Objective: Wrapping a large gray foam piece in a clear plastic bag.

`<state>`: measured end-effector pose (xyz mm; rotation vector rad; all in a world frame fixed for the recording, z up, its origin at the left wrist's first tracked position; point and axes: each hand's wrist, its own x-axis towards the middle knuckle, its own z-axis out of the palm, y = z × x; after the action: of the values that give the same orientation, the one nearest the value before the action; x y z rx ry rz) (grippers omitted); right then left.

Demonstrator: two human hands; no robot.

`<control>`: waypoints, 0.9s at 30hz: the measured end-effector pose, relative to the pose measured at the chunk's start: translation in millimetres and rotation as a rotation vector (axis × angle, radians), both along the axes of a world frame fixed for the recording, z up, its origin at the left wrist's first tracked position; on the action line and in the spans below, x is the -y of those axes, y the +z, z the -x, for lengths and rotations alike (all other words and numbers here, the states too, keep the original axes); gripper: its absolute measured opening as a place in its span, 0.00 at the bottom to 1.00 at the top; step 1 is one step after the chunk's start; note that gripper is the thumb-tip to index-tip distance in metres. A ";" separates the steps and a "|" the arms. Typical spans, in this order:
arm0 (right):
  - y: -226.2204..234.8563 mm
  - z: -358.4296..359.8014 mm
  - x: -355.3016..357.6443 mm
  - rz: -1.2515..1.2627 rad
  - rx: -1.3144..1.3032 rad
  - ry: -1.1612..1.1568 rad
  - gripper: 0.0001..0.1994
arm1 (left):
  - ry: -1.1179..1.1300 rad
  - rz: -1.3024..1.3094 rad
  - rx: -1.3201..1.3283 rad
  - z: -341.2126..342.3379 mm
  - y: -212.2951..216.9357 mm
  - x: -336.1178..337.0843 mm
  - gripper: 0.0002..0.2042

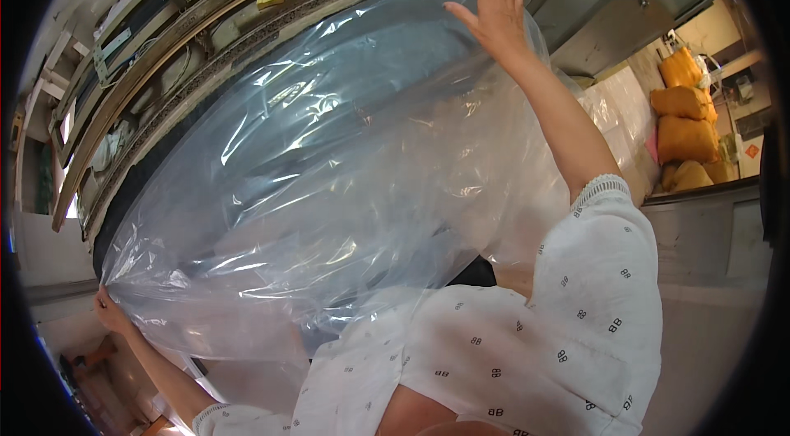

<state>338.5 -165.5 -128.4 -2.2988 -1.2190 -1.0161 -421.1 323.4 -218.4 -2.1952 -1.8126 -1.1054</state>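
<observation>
A wide sheet of clear plastic film (pixel 271 156) stretches in front of me over a dark surface, creased and shiny with reflections. At the far left, my left hand (pixel 113 312) is closed on a gathered corner of the film, where folds fan out from the fingers. My right hand (pixel 496 16) is up at the far right end, on or just above the film's edge. Its thumb stands apart and its fingers are extended, bending slightly at the tips. The near part of the film hangs down against my white patterned shirt.
A long machine frame with rails (pixel 148 65) runs along the far side, with a small yellow block (pixel 270 0) on it. At the right, more clear film (pixel 617 111) trails away towards stacked orange-yellow sacks (pixel 687 139). A grey metal door (pixel 613 20) with a handle stands behind.
</observation>
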 end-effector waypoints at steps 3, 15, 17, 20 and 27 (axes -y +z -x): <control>8.7 -32.8 -14.7 -0.044 0.221 -0.059 0.24 | 0.007 0.057 0.001 -5.0 8.3 3.9 0.21; 53.2 -87.8 -62.3 0.759 -1.119 0.046 0.34 | 0.039 0.060 -0.076 -8.3 11.7 12.2 0.20; 56.0 -88.8 -61.4 0.755 -1.311 0.230 0.22 | 0.033 0.061 -0.076 -2.0 9.9 8.9 0.20; 55.1 -90.9 -55.9 0.722 -1.422 0.338 0.18 | 0.016 0.079 -0.031 -11.4 14.4 14.9 0.20; 8.9 -87.8 -60.0 0.427 -1.236 0.355 0.08 | 0.049 0.090 -0.013 -17.5 24.5 29.3 0.19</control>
<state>426.4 -105.5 -119.6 -2.1453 -1.1790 0.7988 -403.6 294.1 -193.8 -2.1875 -1.9357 -1.0177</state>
